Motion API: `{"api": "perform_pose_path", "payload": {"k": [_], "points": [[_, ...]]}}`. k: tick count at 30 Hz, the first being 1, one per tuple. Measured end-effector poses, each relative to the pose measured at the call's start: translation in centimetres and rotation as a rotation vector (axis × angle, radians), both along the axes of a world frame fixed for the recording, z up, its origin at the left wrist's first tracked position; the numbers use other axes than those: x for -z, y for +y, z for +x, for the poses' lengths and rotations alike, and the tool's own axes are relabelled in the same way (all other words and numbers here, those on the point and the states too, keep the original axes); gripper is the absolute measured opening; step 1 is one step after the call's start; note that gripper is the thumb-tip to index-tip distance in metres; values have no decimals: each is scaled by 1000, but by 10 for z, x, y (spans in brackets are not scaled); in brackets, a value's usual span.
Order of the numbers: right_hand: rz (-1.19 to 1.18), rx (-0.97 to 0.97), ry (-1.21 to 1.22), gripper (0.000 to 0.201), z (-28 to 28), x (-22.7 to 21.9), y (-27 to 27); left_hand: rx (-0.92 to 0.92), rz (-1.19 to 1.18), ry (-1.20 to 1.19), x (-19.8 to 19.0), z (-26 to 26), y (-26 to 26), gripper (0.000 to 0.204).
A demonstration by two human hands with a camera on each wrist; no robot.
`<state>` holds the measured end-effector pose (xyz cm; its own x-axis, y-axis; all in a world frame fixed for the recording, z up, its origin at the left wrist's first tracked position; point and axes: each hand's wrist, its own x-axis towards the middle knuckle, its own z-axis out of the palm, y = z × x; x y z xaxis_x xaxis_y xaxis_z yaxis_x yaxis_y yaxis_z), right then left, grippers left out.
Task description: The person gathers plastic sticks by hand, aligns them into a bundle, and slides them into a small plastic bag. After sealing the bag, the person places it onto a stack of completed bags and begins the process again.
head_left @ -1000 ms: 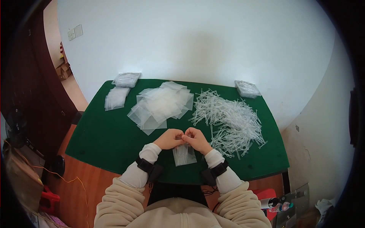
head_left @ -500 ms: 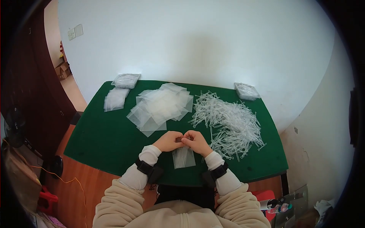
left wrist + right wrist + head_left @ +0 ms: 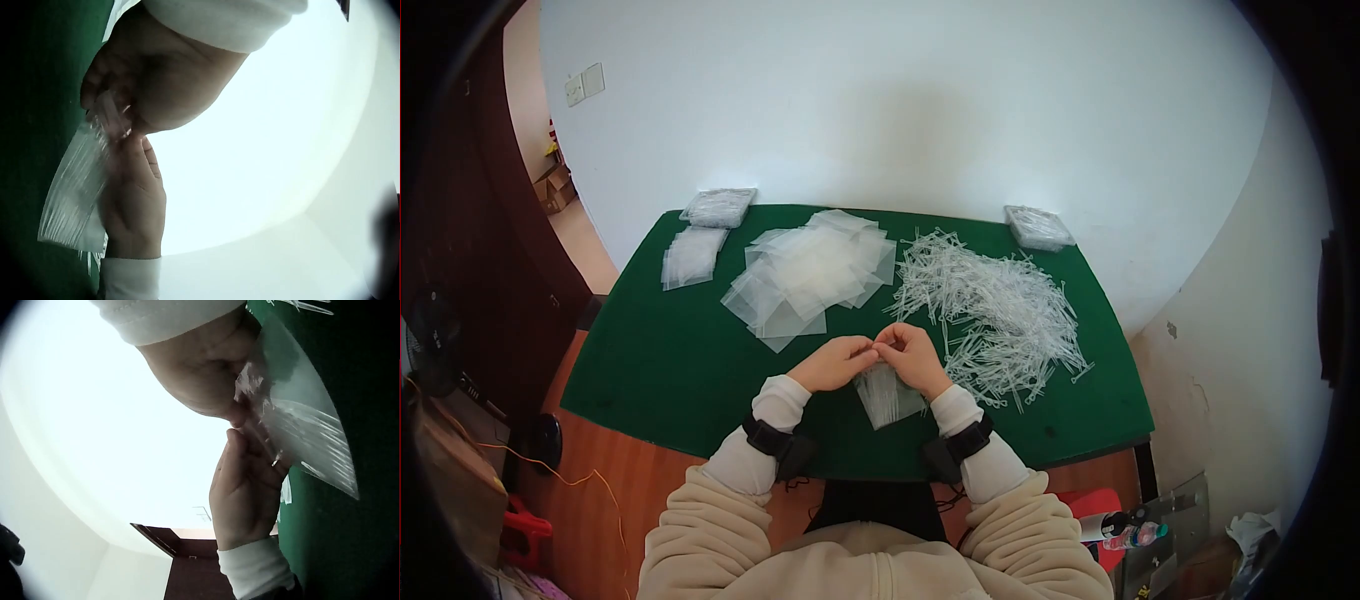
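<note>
A clear plastic bag (image 3: 888,400) holding a bundle of thin clear plastic sticks hangs below both hands, close over the green table. My left hand (image 3: 830,364) pinches the bag's top edge on its left part. Fingertip to fingertip with it, my right hand (image 3: 913,360) pinches the same edge. In the left wrist view the sticks lie lengthwise within the bag (image 3: 72,194), and the top edge is gathered between the fingers. Part of the bag (image 3: 284,362) beside the sticks is bare film in the right wrist view. The fingers hide much of its mouth.
Beyond the hands lies a heap of flat clear bags (image 3: 815,270). A large pile of loose clear plastic sticks (image 3: 1000,310) spreads at right. Stacks of filled bags stand at the back left (image 3: 718,208) and back right (image 3: 1040,228), with more flat bags (image 3: 693,256) at left.
Both hands keep hold of the bag's top edge, their fingers shifting slightly along it. The bag has tilted, its lower right corner rising. The head view has shifted a little.
</note>
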<state>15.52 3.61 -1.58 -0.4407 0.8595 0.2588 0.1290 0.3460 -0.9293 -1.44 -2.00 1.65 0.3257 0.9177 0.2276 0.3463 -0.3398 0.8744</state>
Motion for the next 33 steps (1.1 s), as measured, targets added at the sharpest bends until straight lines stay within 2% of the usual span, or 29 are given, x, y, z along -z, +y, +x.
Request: {"api": "perform_pose_path", "payload": {"k": [5, 9, 16, 20, 25, 33], "points": [[27, -20, 68, 5, -4, -3, -4, 19, -65, 65, -4, -10, 7, 23], [55, -6, 70, 5, -1, 1, -2, 22, -109, 61, -2, -7, 5, 22], [-40, 57, 48, 12, 4, 0, -5, -130, 151, 216, 4, -6, 5, 21], [-19, 47, 48, 15, 1, -3, -9, -129, 308, 276, 16, -2, 11, 20], [71, 42, 110, 11, -3, -8, -14, -158, 298, 212, 16, -1, 11, 19], [135, 86, 84, 11, -5, 1, -9, -173, 338, 252, 21, 0, 10, 18]]}}
